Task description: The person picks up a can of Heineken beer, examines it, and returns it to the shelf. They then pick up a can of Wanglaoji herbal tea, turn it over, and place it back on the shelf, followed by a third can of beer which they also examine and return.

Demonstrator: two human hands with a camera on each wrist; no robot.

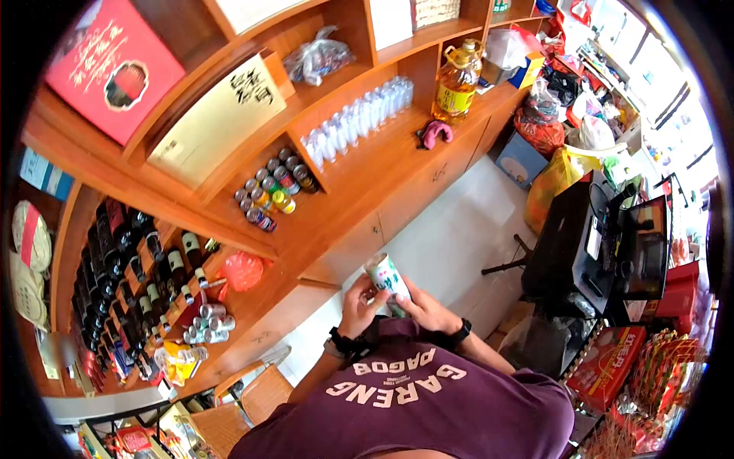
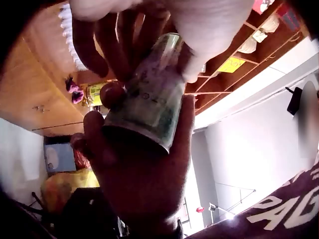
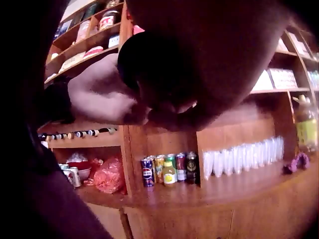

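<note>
Close in front of my chest, both hands hold a white and green drink can. My left hand grips one side of it, with the thumb across the can. On the opposite side, my right hand has its fingers curled round the can's lower part. In the left wrist view the can leans at a tilt between the left hand above and the right hand below. Shadow hides most of the right hand's grip in the right wrist view, where the left hand shows beyond it.
A wooden shelf unit stands ahead, bearing several drink cans, clear plastic bottles and an oil jug. Wine bottles fill the left rack. To the right are a black desk and a monitor.
</note>
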